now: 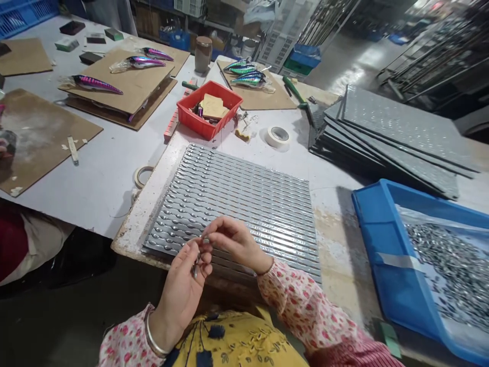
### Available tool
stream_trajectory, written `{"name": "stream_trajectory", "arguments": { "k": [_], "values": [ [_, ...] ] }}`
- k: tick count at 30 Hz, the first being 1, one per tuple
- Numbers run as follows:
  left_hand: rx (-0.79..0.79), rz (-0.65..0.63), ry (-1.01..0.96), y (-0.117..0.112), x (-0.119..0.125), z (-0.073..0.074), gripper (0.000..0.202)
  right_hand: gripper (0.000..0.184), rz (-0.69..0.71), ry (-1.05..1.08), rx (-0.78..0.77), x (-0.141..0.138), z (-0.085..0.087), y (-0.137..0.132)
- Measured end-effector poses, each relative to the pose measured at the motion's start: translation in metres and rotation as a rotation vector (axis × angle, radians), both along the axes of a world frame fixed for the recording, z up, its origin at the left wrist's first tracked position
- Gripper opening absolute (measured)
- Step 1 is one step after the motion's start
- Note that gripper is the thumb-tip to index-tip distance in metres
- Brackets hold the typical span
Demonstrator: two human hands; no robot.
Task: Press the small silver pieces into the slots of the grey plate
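Observation:
In the head view my left hand (185, 285) is curled in front of the board, with small silvery pieces (195, 271) partly showing between its fingers. My right hand (239, 243) meets it at the fingertips, thumb and forefinger pinching one small silvery piece (206, 238). Beneath and beyond both hands lies a grey ridged board (252, 188) with shiny lengthwise strips. Small teardrop-shaped silvery pieces (179, 199) sit in rows along its left side. Both palms are mostly hidden, so how many pieces they hold cannot be seen.
At right stands a blue bin (382, 275) of small silvery pieces, with stacked grey boards (397, 137) behind. A red tray (206, 125), a tape roll (278, 136) and fishing lures (248, 76) lie beyond. Another person's hand (6, 145) shows at far left.

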State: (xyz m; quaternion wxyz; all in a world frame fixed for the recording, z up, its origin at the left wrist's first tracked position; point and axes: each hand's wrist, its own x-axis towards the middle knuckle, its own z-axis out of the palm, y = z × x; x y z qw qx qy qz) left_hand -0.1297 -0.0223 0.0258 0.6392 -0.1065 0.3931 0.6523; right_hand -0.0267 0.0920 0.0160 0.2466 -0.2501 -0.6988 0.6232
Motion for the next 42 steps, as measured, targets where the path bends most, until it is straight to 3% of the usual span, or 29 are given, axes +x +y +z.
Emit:
{"name": "stream_trajectory", "arguments": {
  "k": [2,5,8,12,16,20,24,27,31,33,42],
  "values": [
    [-0.005,-0.029,-0.002,0.0,-0.001,0.002,0.021,0.015,-0.108,-0.013,-0.004,-0.002,-0.003,0.016],
    [0.004,-0.103,-0.015,-0.002,-0.002,0.002,0.023,0.01,-0.196,-0.185,0.281,-0.005,-0.009,0.045],
    [0.011,-0.123,-0.032,-0.004,-0.002,-0.002,0.014,0.008,-0.161,-0.355,0.512,-0.01,-0.017,0.064],
    [-0.001,-0.143,-0.056,-0.005,-0.003,-0.005,0.009,0.005,-0.123,-0.497,0.615,-0.017,-0.024,0.067],
    [-0.005,-0.117,-0.07,-0.006,-0.005,-0.006,0.017,0.006,-0.122,-0.587,0.683,-0.02,-0.025,0.065],
    [0.042,-0.096,-0.06,-0.007,-0.004,-0.007,0.024,0.006,-0.14,-0.613,0.647,-0.023,-0.027,0.069],
    [0.031,-0.074,-0.031,-0.008,-0.003,-0.007,0.013,0.005,-0.173,-0.527,0.594,-0.021,-0.025,0.065],
    [0.017,-0.046,-0.01,-0.006,-0.002,-0.006,0.012,0.01,-0.123,-0.332,0.358,-0.015,-0.013,0.051],
    [-0.026,0.015,0.029,-0.002,-0.001,-0.004,0.021,0.021,0.141,-0.164,0.037,-0.003,0.007,0.025],
    [-0.058,0.032,0.039,-0.001,-0.001,-0.003,0.024,0.024,0.19,-0.137,-0.007,0.0,0.013,0.014],
    [-0.06,0.022,0.21,0.0,0.0,-0.009,0.02,0.028,0.121,-0.159,-0.105,-0.003,0.011,0.0]
  ]
}}
